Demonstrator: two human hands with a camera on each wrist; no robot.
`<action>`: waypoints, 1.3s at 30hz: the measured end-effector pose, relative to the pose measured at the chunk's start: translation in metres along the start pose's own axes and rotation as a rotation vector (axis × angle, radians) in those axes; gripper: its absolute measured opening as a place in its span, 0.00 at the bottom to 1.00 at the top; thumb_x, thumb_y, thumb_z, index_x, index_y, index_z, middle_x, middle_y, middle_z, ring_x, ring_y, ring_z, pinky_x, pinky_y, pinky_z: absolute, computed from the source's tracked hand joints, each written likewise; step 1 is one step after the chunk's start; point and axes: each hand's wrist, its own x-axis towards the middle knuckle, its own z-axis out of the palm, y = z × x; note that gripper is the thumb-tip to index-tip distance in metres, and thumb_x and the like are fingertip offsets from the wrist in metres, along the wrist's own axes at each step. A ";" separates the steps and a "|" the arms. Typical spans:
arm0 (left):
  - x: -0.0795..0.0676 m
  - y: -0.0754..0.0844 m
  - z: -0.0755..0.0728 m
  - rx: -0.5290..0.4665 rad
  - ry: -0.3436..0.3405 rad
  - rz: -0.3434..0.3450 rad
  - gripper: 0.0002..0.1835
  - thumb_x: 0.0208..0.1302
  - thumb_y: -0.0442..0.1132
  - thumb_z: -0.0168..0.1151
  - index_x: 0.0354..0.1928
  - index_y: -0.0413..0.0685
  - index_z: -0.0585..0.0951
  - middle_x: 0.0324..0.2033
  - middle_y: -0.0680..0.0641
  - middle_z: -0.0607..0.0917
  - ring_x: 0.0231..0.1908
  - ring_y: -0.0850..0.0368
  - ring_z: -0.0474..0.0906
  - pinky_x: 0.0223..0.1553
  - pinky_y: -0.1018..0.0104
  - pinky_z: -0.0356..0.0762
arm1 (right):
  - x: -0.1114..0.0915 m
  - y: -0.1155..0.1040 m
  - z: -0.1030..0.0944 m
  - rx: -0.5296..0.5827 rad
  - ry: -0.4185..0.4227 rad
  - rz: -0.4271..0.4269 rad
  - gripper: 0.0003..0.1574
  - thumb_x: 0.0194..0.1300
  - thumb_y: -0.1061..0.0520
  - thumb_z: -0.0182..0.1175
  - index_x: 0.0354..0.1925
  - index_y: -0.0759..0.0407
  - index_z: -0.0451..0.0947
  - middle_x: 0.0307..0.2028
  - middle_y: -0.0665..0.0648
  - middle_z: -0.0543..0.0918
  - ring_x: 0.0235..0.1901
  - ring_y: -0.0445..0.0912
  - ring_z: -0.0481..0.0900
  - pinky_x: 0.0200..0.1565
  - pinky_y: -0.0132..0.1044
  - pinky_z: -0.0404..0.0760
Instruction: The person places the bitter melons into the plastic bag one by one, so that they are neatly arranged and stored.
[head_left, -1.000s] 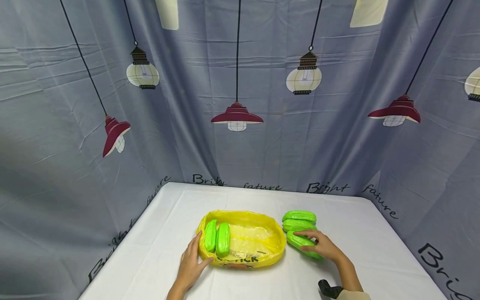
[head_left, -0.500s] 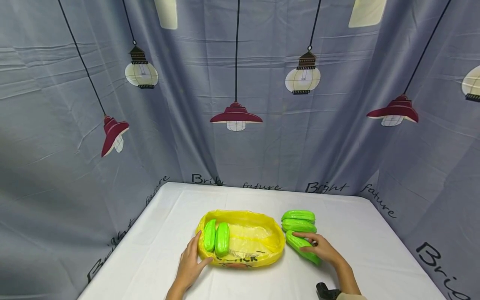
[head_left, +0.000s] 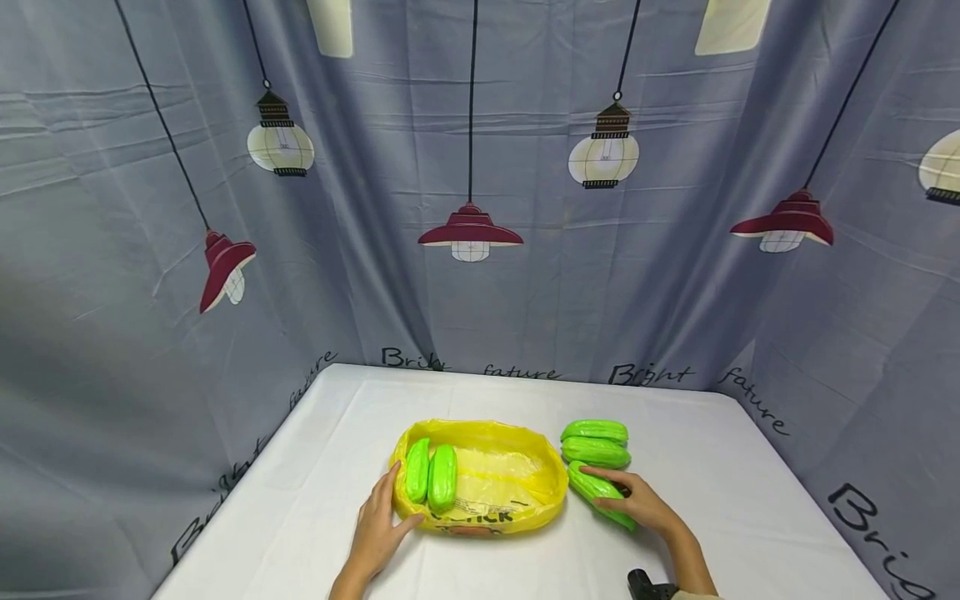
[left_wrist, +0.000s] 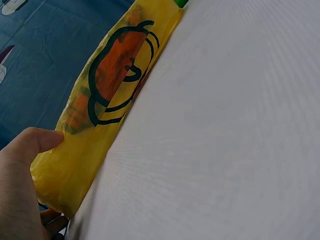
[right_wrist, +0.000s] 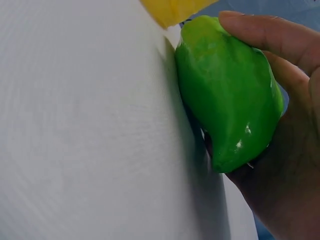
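Observation:
A yellow plastic-covered oval container (head_left: 525, 523) stands mid-table with two glossy green gourd-like vegetables (head_left: 442, 479) at its left inner end. My left hand (head_left: 377, 529) holds that end from outside, thumb (left_wrist: 47, 139) on the front wall and fingers round the side. To the container's right, my right hand (head_left: 643, 502) grips another green gourd-like vegetable (right_wrist: 225, 95), with thumb and fingers on opposite sides. It lies slanted, close to the table, its far tip near the container's right rim. Part of it is hidden by the hand.
Two similar green vegetables (head_left: 596, 452) lie side by side just beyond the right hand. A white cloth (head_left: 315, 467) covers the table. A grey curtain (head_left: 495, 308) printed with lamps hangs behind and at both sides. A black device (head_left: 648, 586) sits at the right wrist.
My right hand has shifted slightly left with the green vegetable, whose tip is now nearer the container. The left hand keeps its hold on the container's end.

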 end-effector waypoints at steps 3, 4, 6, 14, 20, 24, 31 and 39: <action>0.000 0.000 -0.001 -0.005 0.003 0.003 0.47 0.55 0.57 0.63 0.71 0.48 0.51 0.63 0.33 0.60 0.62 0.34 0.57 0.58 0.34 0.49 | -0.001 -0.003 0.002 -0.013 0.014 -0.008 0.32 0.55 0.50 0.66 0.59 0.51 0.73 0.58 0.57 0.73 0.58 0.57 0.66 0.55 0.62 0.64; 0.000 0.000 -0.001 -0.003 0.003 0.003 0.47 0.55 0.57 0.63 0.71 0.48 0.51 0.63 0.33 0.60 0.62 0.34 0.57 0.58 0.34 0.49 | -0.002 -0.009 0.003 -0.018 0.019 -0.010 0.31 0.55 0.51 0.66 0.58 0.53 0.73 0.58 0.58 0.73 0.58 0.58 0.66 0.54 0.61 0.65; 0.000 0.000 -0.001 0.000 0.005 0.004 0.47 0.54 0.57 0.63 0.71 0.48 0.51 0.63 0.33 0.61 0.61 0.35 0.58 0.58 0.34 0.50 | -0.006 -0.020 0.003 -0.040 0.030 -0.016 0.31 0.55 0.53 0.66 0.58 0.56 0.74 0.57 0.59 0.74 0.56 0.57 0.68 0.52 0.58 0.68; 0.000 -0.001 0.000 0.001 0.012 0.012 0.47 0.54 0.56 0.63 0.70 0.47 0.52 0.63 0.33 0.61 0.61 0.35 0.58 0.58 0.35 0.50 | -0.008 -0.018 -0.002 -0.055 0.050 -0.057 0.31 0.55 0.52 0.67 0.58 0.53 0.74 0.56 0.58 0.75 0.49 0.46 0.72 0.42 0.37 0.74; 0.001 -0.001 0.000 0.002 0.015 0.013 0.47 0.54 0.57 0.63 0.71 0.48 0.52 0.63 0.33 0.61 0.61 0.35 0.58 0.58 0.35 0.50 | -0.007 -0.041 -0.007 -0.022 0.066 -0.118 0.31 0.55 0.51 0.66 0.59 0.50 0.73 0.56 0.56 0.75 0.48 0.47 0.74 0.42 0.36 0.77; 0.001 -0.001 0.000 0.010 0.017 0.015 0.47 0.54 0.57 0.63 0.71 0.47 0.52 0.63 0.33 0.61 0.61 0.35 0.58 0.57 0.35 0.52 | -0.009 -0.062 -0.010 -0.017 0.085 -0.129 0.32 0.56 0.52 0.66 0.60 0.49 0.72 0.56 0.56 0.75 0.45 0.46 0.75 0.42 0.36 0.77; 0.000 -0.002 0.001 0.010 0.020 0.013 0.47 0.54 0.57 0.63 0.71 0.48 0.52 0.63 0.33 0.61 0.61 0.35 0.58 0.57 0.35 0.51 | -0.006 -0.098 -0.013 -0.001 0.106 -0.151 0.37 0.59 0.54 0.64 0.65 0.50 0.64 0.59 0.63 0.69 0.45 0.52 0.76 0.40 0.36 0.79; 0.000 -0.001 0.000 0.000 0.017 0.010 0.47 0.54 0.56 0.64 0.71 0.48 0.52 0.63 0.33 0.61 0.61 0.35 0.58 0.57 0.34 0.51 | 0.004 -0.130 0.000 0.132 -0.019 -0.268 0.48 0.56 0.59 0.66 0.70 0.50 0.54 0.66 0.62 0.58 0.55 0.60 0.69 0.54 0.53 0.71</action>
